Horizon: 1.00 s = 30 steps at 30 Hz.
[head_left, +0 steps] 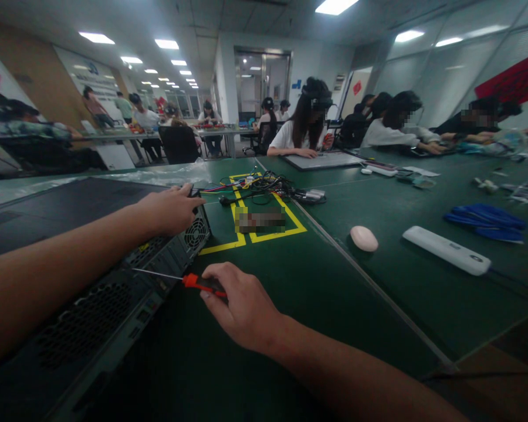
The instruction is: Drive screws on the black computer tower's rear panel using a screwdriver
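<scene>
A black computer case (70, 234) lies flat on the green table (317, 281), its rear panel with a fan grille (195, 233) facing me. My left hand (169, 208) rests closed over the case's top rear corner. A red-and-black screwdriver (193, 282) is gripped in my right hand (242, 308); its thin shaft points left, the tip touching the rear panel.
A tangle of coloured cables (264, 186) lies over a yellow-taped square (264, 225). To the right are a pink mouse (364, 238), a white power strip (446, 250) and blue cloth (484, 221). Other people sit working at the far end and at other tables.
</scene>
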Available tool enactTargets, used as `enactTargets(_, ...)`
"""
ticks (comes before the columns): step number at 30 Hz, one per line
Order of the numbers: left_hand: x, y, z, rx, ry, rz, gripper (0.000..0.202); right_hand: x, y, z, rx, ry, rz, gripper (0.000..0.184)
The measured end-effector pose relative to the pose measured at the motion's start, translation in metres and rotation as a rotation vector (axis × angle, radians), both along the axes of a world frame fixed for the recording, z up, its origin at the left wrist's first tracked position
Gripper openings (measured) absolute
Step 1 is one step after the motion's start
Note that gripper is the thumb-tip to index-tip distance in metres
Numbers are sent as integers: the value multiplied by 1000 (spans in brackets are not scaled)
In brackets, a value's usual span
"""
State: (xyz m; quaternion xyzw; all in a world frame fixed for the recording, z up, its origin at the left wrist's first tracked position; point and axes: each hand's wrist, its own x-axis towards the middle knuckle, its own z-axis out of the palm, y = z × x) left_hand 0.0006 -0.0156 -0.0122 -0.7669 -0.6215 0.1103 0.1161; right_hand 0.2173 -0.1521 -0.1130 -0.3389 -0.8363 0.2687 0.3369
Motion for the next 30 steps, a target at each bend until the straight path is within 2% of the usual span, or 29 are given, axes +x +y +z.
enactTargets(17, 2, 1, 1, 5, -6, -6, 67, 2, -1, 2, -30, -21, 2, 23)
enactTargets(23, 3, -1, 1, -13, 53, -3, 67, 2, -1, 0, -18, -16, 4, 24)
enactTargets(30, 4, -2, 3, -12, 12, -6, 68, 2, 0, -1, 1, -26, 4, 25)
